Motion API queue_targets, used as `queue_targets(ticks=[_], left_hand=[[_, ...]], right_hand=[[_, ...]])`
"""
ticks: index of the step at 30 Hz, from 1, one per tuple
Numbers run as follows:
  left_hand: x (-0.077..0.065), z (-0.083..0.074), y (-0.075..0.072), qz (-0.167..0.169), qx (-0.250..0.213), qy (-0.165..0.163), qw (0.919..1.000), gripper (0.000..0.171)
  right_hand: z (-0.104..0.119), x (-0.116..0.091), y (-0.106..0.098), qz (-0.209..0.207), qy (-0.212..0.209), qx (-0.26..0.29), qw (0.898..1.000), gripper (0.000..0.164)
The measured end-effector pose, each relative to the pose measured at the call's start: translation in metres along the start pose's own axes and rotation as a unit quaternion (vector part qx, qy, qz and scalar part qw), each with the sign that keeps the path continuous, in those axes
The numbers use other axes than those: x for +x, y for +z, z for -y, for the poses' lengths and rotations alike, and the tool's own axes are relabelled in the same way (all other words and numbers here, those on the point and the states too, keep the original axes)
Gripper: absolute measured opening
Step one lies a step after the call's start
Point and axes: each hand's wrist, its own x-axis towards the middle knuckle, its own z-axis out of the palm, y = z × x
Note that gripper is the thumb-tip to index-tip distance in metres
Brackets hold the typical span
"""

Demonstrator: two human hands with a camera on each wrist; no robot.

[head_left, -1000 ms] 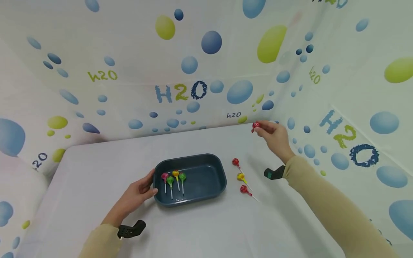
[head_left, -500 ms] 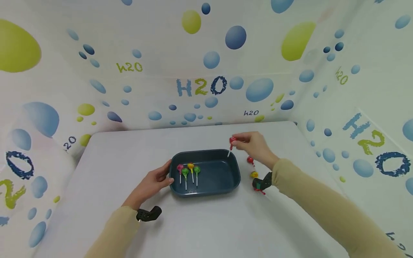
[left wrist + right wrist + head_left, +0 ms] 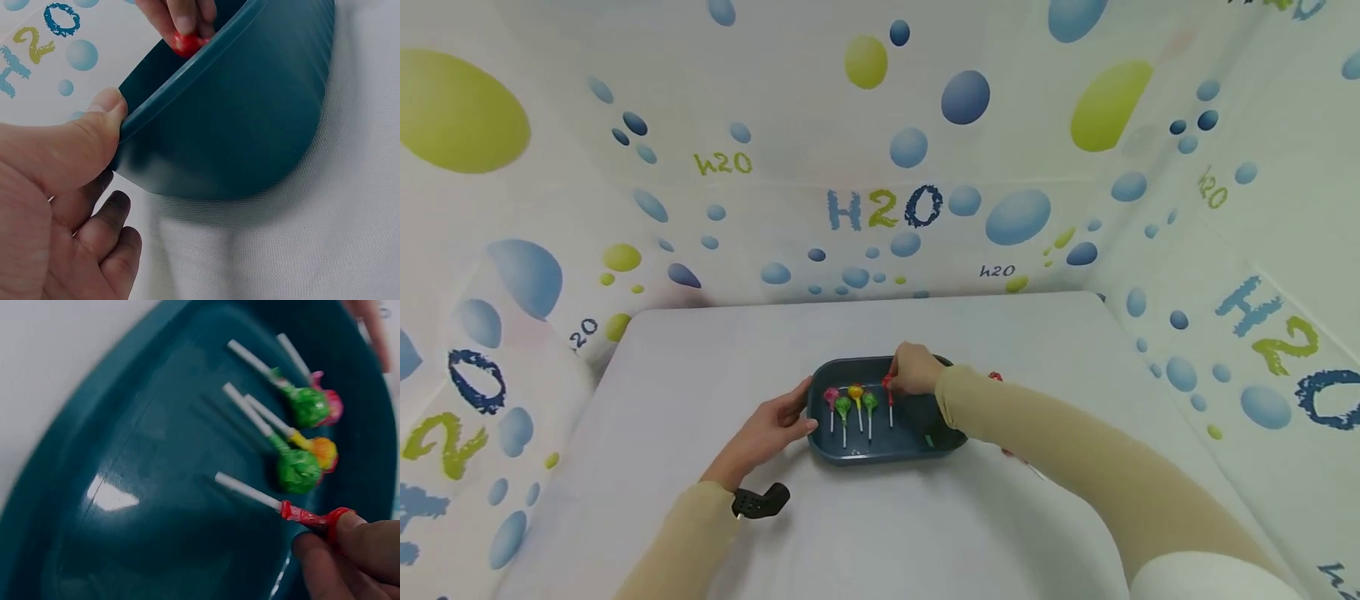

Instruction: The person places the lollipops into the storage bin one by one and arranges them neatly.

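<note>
A dark blue tray (image 3: 887, 457) stands on the white table. My left hand (image 3: 763, 437) holds its left end, thumb at the rim and the other fingers along the outside. Inside the tray, my right hand (image 3: 916, 369) pinches a red lollipop (image 3: 306, 516) by its wrapped head, the white stick pointing toward the near side. To its left lie two green lollipops (image 3: 299, 470), a yellow-orange lollipop (image 3: 322, 452) and a pink lollipop (image 3: 334, 406), with their sticks lined up roughly the same way.
Right of the tray, a red lollipop head (image 3: 995, 376) shows past the right sleeve (image 3: 1045, 417). Another red lollipop (image 3: 1006, 452) peeks out below the forearm, which covers that stretch of table. A bubble-printed curtain (image 3: 760, 192) encloses the table behind and at the sides.
My right hand has carried the red lollipop from the far right of the table leftward and down into the tray. My left hand has stayed at the tray's left end.
</note>
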Motion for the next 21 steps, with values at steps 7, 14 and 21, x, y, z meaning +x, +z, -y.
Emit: queue_targets(ticks=[7, 14, 21], left_hand=[[0.000, 0.001, 0.005, -0.001, 0.005, -0.003, 1.0000, 0.074], [-0.001, 0.006, 0.005, -0.002, -0.001, -0.017, 0.9999, 0.076], [0.000, 0.007, 0.004, -0.006, -0.010, -0.019, 0.9998, 0.077]], right_hand=[[-0.010, 0.017, 0.022, -0.013, -0.006, -0.069, 0.998, 0.045], [-0.009, 0.022, 0.037, -0.032, -0.012, -0.121, 0.992, 0.027], [0.002, 0.025, 0.039, -0.050, -0.007, -0.130, 0.990, 0.020]])
